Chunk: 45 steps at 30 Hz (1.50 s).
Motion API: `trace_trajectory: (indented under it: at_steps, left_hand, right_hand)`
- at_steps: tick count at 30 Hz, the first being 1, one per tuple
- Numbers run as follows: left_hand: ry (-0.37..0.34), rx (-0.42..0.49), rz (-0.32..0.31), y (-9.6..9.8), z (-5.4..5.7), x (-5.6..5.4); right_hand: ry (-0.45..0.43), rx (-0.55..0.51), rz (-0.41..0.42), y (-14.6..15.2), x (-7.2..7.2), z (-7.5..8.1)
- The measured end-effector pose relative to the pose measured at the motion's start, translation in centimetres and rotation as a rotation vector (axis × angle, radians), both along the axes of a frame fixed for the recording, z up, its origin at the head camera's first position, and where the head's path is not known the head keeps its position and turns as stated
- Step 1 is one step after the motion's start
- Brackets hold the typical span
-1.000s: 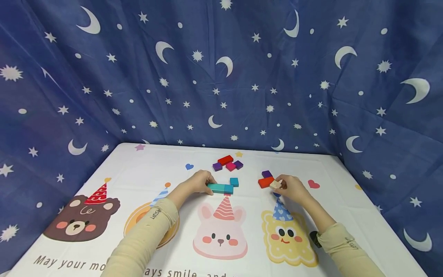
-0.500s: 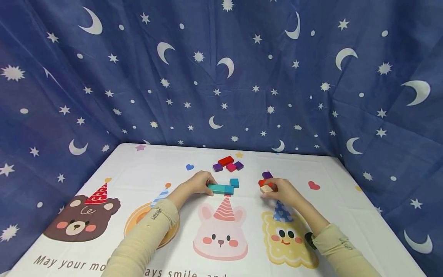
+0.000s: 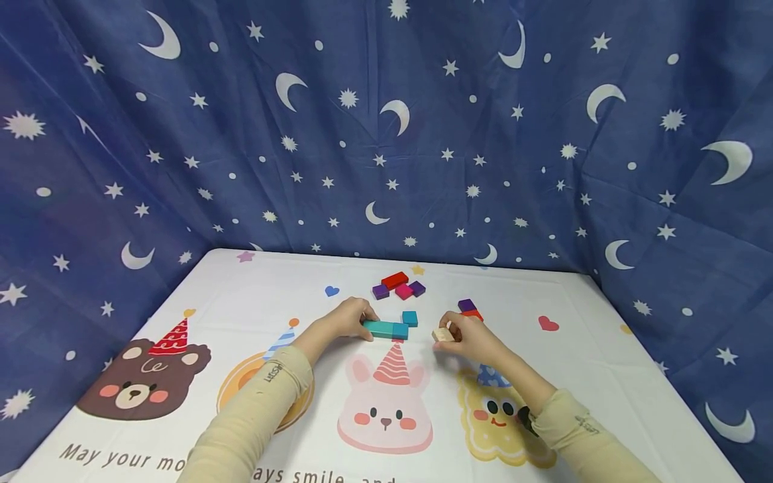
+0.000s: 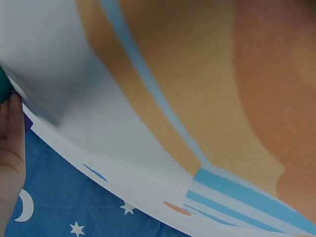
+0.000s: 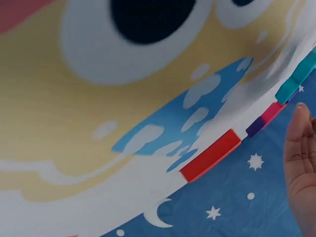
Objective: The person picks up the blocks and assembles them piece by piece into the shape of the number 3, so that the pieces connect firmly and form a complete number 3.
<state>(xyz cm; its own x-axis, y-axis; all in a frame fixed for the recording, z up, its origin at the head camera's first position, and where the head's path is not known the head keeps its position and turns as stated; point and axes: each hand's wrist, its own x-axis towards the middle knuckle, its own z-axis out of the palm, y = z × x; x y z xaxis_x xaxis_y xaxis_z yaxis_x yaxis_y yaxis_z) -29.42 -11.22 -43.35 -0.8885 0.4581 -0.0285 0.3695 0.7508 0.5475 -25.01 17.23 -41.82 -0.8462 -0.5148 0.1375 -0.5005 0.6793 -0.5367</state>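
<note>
In the head view my left hand grips the left end of a long teal block lying on the table. A blue block sits flush against its right end, with another blue block just behind. Between thumb and fingers my right hand pinches a small pale wooden block, to the right of the teal row. The left wrist view catches only part of the left hand and a bit of teal at the edge. The pale block is out of sight in the right wrist view.
Behind the hands lie a red block, a pink block and two purple blocks. Another purple block and an orange-red block lie behind the right hand, partly hidden. A starry blue curtain hangs behind the table.
My right hand has carried the pale block leftward, away from the orange-red block and toward the teal row. The left hand has stayed on the teal block.
</note>
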Motion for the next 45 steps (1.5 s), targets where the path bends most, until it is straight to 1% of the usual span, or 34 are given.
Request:
trace_trajectory:
  at_steps: [3, 8, 12, 15, 18, 23, 26, 29, 31, 36, 39, 45]
  left_hand:
    - [0.005, -0.002, -0.003, 0.0, -0.1, 0.0]
    - [0.009, -0.008, -0.006, 0.0, 0.0, -0.1]
    - [0.006, -0.015, 0.002, 0.0, 0.1, -0.1]
    - [0.003, -0.010, 0.001, 0.0, 0.1, -0.1]
    - [-0.008, -0.007, 0.000, 0.0, 0.0, -0.2]
    - [-0.008, -0.002, -0.001, 0.0, -0.2, -0.4]
    - [0.000, -0.006, -0.002, 0.0, -0.1, -0.4]
    - [-0.002, -0.010, 0.003, 0.0, 0.0, -0.3]
    - [-0.004, -0.008, 0.005, 0.0, 0.1, -0.3]
    - [-0.008, -0.005, 0.000, 0.0, 0.0, -0.2]
    - [0.001, -0.006, -0.005, 0.0, -0.1, -0.2]
    - [-0.011, 0.000, 0.007, -0.1, -0.2, -0.2]
  right_hand:
    - [-0.002, -0.011, 0.044, -0.3, 0.0, -0.1]
    - [-0.021, -0.045, 0.091, -0.8, -0.1, -0.2]
    - [-0.068, -0.066, 0.114, -1.3, -0.1, -0.4]
    - [-0.101, -0.084, 0.103, -1.7, -0.2, -0.6]
    - [-0.133, -0.121, 0.067, -2.1, -0.2, -0.6]
    - [-0.218, -0.200, 0.005, -2.8, 0.0, -0.4]
    - [-0.256, -0.216, 0.000, -2.9, 0.0, -0.4]
    - [-0.252, -0.215, 0.008, -3.1, 0.1, -0.3]
    - [-0.218, -0.196, 0.004, -3.2, 0.1, -0.4]
    - [-0.135, -0.121, -0.062, -3.7, 0.4, -0.7]
    - [-0.099, -0.083, -0.084, -4.1, 0.5, -0.9]
    - [-0.073, -0.056, -0.078, -4.5, 0.5, -1.3]
